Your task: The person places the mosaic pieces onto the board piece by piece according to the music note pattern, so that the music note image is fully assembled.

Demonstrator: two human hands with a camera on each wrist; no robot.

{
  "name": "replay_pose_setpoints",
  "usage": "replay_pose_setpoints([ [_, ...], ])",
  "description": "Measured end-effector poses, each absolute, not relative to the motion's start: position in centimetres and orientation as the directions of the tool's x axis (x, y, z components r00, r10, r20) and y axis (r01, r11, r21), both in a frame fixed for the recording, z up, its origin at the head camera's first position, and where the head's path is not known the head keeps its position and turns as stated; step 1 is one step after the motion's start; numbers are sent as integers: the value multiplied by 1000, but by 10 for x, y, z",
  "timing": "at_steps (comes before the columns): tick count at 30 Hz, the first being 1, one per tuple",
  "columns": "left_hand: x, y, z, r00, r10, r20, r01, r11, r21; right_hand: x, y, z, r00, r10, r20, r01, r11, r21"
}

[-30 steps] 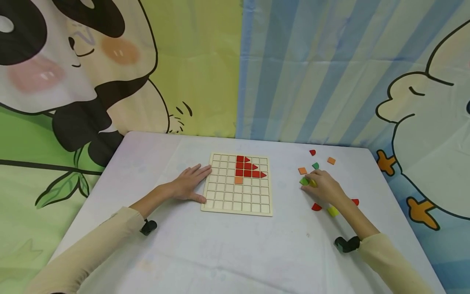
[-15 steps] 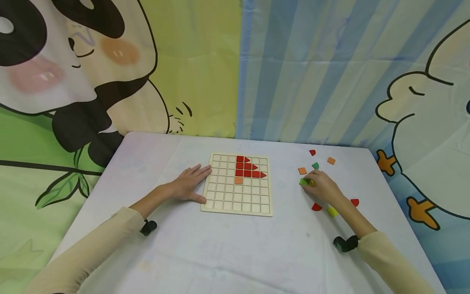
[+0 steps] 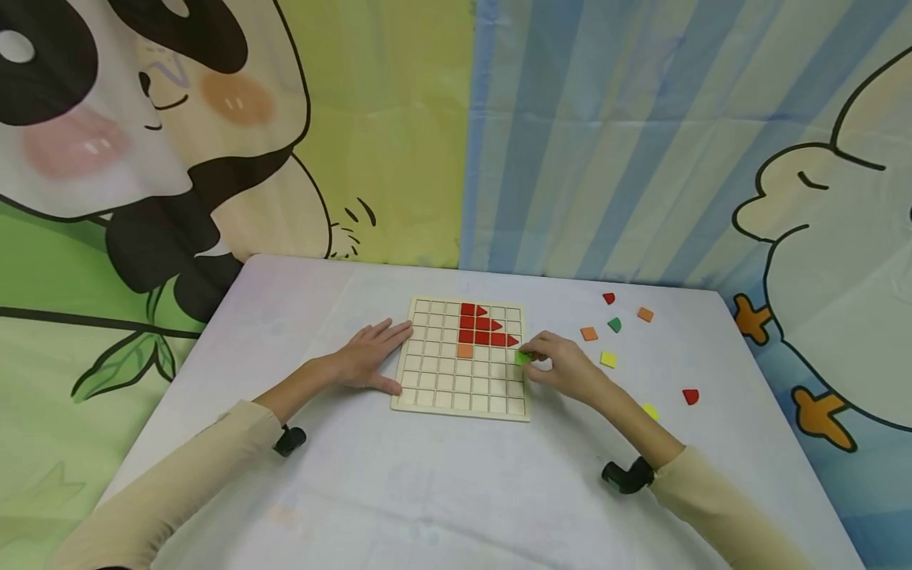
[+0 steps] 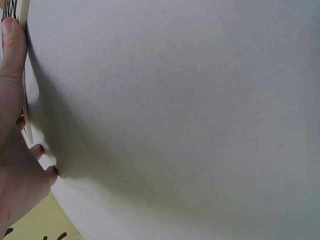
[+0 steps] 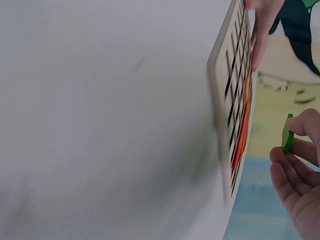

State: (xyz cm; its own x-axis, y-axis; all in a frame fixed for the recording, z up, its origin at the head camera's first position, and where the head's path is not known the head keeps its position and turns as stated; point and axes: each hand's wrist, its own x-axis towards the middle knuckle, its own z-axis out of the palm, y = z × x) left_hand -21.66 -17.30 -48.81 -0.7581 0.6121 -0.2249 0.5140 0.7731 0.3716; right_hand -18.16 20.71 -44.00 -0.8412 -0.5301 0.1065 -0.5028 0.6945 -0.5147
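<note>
My left hand (image 3: 366,356) lies with straight fingers along the left edge of a pale wooden grid board (image 3: 423,400); in the left wrist view its thumb (image 4: 14,47) touches the board's rim. Between thumb and fingers my right hand (image 3: 564,366) pinches a small light green tile (image 3: 522,358), over the board's right edge. In the right wrist view the tile (image 5: 287,134) is tilted on its edge, raised off the board (image 5: 216,95). Three rows of red tiles (image 3: 482,338) with pointed right ends fill squares in the board's upper part. An orange square tile (image 3: 465,351) sits just below them.
Loose pieces lie on the white-covered table (image 3: 456,491), right of the board: a rounded green piece (image 3: 614,324), two orange squares (image 3: 588,334), yellow tiles (image 3: 608,359) and rounded red pieces (image 3: 690,397). A cartoon-printed curtain (image 3: 399,142) hangs behind the table.
My right hand has moved left from the loose pieces to the board's right edge, carrying the green tile. A yellow tile stays where the hand was. The left hand keeps its place.
</note>
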Motion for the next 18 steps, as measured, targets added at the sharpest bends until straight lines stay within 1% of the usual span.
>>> replay_pose_setpoints([
  [2,-216,-173,-488,-759,612,-220,515,772,373,-181,189,-440,-820,-564,103,-531,680,-505],
  [5,-216,-173,-488,-760,611,-220,514,773,373,-185,167,-445,-770,-629,111,-601,654,-460],
  [9,-216,-173,-488,-758,614,-221,515,771,375,-191,145,-454,-717,-688,116,-662,619,-423],
  [12,-216,-173,-488,-759,612,-222,515,773,372,-195,134,-459,-702,-704,105,-672,607,-423],
  [18,-217,-173,-488,-758,611,-229,512,774,373,-201,124,-466,-702,-708,72,-672,626,-396],
])
